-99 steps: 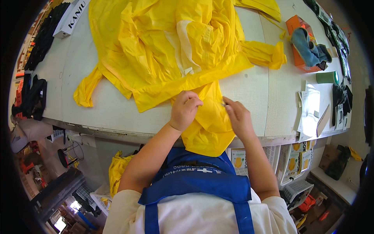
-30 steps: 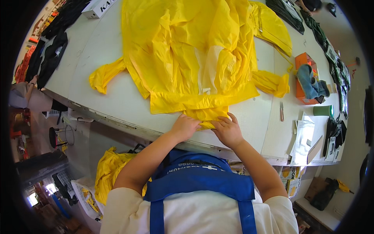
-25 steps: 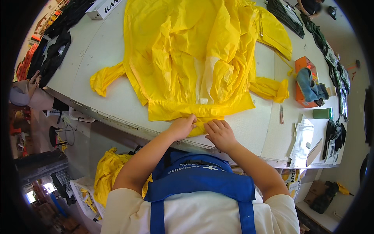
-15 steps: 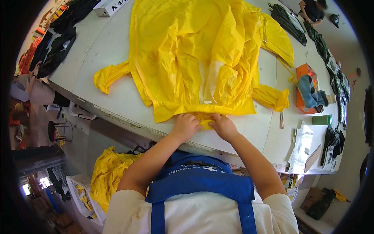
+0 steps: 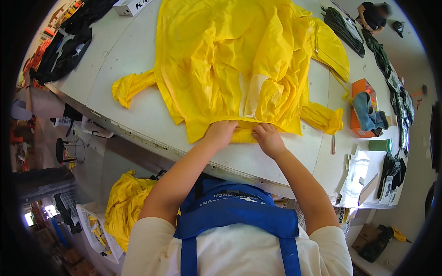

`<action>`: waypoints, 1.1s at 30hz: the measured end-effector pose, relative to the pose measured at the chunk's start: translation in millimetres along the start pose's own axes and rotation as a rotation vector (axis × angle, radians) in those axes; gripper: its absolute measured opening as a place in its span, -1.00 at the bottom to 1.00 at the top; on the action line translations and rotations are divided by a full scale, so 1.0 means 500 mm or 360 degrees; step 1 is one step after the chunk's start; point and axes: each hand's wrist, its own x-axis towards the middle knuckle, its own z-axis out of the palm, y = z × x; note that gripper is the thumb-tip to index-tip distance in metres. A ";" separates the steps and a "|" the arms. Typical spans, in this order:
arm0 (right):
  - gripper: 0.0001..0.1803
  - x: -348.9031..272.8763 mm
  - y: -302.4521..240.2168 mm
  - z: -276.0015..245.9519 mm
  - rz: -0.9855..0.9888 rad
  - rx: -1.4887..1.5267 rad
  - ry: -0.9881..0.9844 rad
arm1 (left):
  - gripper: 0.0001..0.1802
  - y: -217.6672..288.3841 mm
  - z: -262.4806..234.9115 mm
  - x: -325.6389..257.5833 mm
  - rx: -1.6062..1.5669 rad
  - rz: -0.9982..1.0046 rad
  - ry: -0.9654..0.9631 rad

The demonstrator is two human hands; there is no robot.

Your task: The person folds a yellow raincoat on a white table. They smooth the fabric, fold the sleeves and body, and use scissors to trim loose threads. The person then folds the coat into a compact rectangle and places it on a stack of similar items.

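A yellow rain jacket [image 5: 216, 60] lies spread and wrinkled on the white table, its lower hem toward me. My left hand [image 5: 222, 133] grips that hem, with its fingertips partly tucked into the fold and hidden. Just to the right, my right hand [image 5: 269, 139] is closed on the same edge, thumb and fingers pinching the fabric. Between the two hands a fold of yellow cloth hangs slightly open. One sleeve sticks out at each side of the jacket.
On the right of the table [image 5: 294, 161] are an orange box [image 5: 363, 92] with a blue-grey cloth [image 5: 368, 112], a green roll [image 5: 380, 145] and dark packed garments. Yellow fabric [image 5: 126, 207] spills from a white crate below left. Another person [image 5: 372, 17] works at the far right.
Both hands have moved slightly, the left one pushing its fingers deeper under the hem. The yellow fold between them looks wider. At the left, another person's arm has drawn back from the dark garments.
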 end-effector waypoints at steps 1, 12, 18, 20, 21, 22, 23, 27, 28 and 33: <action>-0.83 -0.004 -0.008 -0.007 -0.0087 -0.0109 0.0046 | -0.81 0.003 0.001 0.009 0.0039 -0.0039 0.0046; -0.75 0.027 0.011 -0.001 0.0226 -0.0236 -0.0095 | -0.73 0.018 -0.017 0.014 0.0094 0.0151 0.0095; -0.76 -0.007 -0.054 -0.065 -0.0131 -0.0373 -0.0301 | -0.70 0.040 -0.083 0.010 -0.0001 -0.0206 -0.0272; -0.77 -0.016 -0.054 -0.046 -0.0102 -0.0334 -0.0475 | -0.70 0.042 -0.086 -0.013 0.0125 -0.0224 -0.0445; -0.77 -0.021 -0.055 -0.036 -0.0086 -0.0314 -0.0562 | -0.72 0.040 -0.076 -0.031 0.0140 -0.0163 -0.0340; -0.75 -0.026 -0.059 -0.023 -0.0015 -0.0319 -0.0620 | -0.73 0.033 -0.063 -0.056 0.0161 -0.0115 -0.0228; -0.75 -0.026 -0.065 -0.020 0.0090 -0.0261 -0.0607 | -0.73 0.032 -0.057 -0.073 0.0175 -0.0054 -0.0122; -0.72 -0.011 -0.099 -0.028 0.0319 -0.0147 -0.0682 | -0.69 0.032 -0.068 -0.099 0.0406 0.0166 0.0095; -0.70 -0.007 -0.107 -0.033 0.0327 -0.0152 -0.0734 | -0.69 0.020 -0.063 -0.092 0.0433 0.0157 0.0023; -0.62 -0.040 -0.124 -0.035 -0.0078 -0.0416 -0.0332 | -0.74 -0.008 -0.059 -0.096 0.0471 0.0178 -0.0120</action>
